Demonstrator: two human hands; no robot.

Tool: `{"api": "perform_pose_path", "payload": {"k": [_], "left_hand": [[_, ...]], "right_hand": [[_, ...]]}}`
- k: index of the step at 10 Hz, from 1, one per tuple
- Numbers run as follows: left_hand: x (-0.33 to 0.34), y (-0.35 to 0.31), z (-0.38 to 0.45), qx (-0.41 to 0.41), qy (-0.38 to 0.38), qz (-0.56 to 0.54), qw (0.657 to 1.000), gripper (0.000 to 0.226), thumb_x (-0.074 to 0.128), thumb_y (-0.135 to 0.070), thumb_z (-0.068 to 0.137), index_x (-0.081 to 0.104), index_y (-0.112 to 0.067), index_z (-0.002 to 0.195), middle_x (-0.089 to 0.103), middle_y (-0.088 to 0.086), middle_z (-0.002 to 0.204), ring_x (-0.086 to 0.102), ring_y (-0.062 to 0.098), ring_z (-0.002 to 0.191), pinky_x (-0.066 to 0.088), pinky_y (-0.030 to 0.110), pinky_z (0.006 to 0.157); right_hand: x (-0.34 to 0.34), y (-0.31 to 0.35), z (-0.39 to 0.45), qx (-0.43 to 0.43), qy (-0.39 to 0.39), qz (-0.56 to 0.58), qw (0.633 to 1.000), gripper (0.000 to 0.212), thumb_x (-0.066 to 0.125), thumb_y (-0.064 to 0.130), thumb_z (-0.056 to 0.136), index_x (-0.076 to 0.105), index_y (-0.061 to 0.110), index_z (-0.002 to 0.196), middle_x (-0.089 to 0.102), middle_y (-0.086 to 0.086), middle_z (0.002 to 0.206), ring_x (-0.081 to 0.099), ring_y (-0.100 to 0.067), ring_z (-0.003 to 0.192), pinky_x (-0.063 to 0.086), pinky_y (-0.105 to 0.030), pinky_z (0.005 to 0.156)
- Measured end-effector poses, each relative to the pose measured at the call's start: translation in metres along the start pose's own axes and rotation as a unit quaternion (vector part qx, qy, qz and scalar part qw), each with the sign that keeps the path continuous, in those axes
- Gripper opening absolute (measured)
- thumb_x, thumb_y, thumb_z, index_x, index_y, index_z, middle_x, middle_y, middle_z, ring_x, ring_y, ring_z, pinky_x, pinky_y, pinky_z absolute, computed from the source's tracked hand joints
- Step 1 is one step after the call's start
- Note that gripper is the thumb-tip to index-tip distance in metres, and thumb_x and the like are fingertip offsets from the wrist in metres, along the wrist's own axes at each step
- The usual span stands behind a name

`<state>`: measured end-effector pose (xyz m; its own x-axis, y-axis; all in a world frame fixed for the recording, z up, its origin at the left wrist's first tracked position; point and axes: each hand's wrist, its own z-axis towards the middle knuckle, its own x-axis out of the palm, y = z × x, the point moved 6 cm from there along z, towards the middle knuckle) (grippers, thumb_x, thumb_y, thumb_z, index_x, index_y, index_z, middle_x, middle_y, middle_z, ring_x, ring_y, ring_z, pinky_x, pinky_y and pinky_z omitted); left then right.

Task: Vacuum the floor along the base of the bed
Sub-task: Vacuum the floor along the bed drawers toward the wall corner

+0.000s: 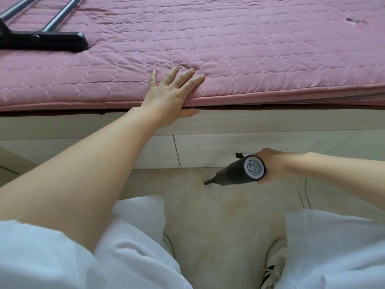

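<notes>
The left hand (pixel 166 94) lies flat on the edge of the pink pad (pixel 229 49), fingers straight and spread on the quilted top. The thumb hooks under the pad's edge and rests against the pale bed frame (pixel 270 124) just below.

The right hand (pixel 270 165) grips the rear of the vacuum (pixel 239 172), fingers curled round its dark body. The grey vented end cap faces the camera. From this hand the body runs down and to the left, tapering to a narrow nozzle. The nozzle tip sits at the floor (pixel 218 215), near the line where the floor meets the base of the bed. Whether the tip touches the floor cannot be told. Dark specks lie on the floor beside and to the right of the nozzle, under the right forearm.

The right hand is below and to the right of the left hand, well apart from it, with the frame's side panel between them.

Far up and left of the left hand, a black floor head (pixel 41 40) with two metal tubes (pixel 60 15) lies on the pad.

Below both hands: white trousers (pixel 129 247) and a white shoe (pixel 275 265) on the floor.
</notes>
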<state>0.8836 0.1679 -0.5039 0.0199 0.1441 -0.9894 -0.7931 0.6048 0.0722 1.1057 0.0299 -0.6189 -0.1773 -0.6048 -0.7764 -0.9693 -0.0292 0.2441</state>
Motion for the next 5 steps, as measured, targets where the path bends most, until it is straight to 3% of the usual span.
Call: {"api": "perform_pose_path", "payload": {"k": [2, 3, 5], "left_hand": [[0.000, 0.000, 0.000, 0.001, 0.001, 0.001, 1.000, 0.084, 0.049, -0.063, 0.089, 0.001, -0.040, 0.154, 0.004, -0.008, 0.164, 0.000, 0.023, 0.151, 0.004, 0.067, 0.114], [0.000, 0.000, 0.000, 0.001, 0.001, 0.002, 1.000, 0.084, 0.048, -0.063, 0.089, 0.001, -0.040, 0.154, 0.003, -0.008, 0.164, 0.000, 0.023, 0.151, 0.004, 0.067, 0.115], [0.001, 0.000, 0.001, 0.002, -0.002, 0.005, 1.000, 0.084, 0.048, -0.064, 0.089, 0.000, -0.041, 0.154, 0.003, -0.008, 0.164, 0.001, 0.024, 0.151, 0.004, 0.067, 0.114]], "right_hand": [[0.000, 0.009, 0.007, -0.021, -0.006, 0.001, 1.000, 0.044, 0.073, 0.027, 0.069, 0.058, 0.029, 0.111, 0.066, 0.010, 0.095, 0.064, -0.011, 0.086, 0.057, -0.034, 0.077], [-0.001, 0.014, 0.009, -0.024, -0.011, 0.002, 1.000, 0.044, 0.073, 0.025, 0.070, 0.056, 0.032, 0.111, 0.063, 0.013, 0.093, 0.062, -0.010, 0.085, 0.056, -0.030, 0.075], [0.003, 0.015, 0.015, -0.025, -0.010, -0.007, 1.000, 0.049, 0.075, 0.032, 0.069, 0.054, 0.034, 0.114, 0.066, 0.009, 0.101, 0.064, -0.013, 0.089, 0.057, -0.037, 0.079]]}}
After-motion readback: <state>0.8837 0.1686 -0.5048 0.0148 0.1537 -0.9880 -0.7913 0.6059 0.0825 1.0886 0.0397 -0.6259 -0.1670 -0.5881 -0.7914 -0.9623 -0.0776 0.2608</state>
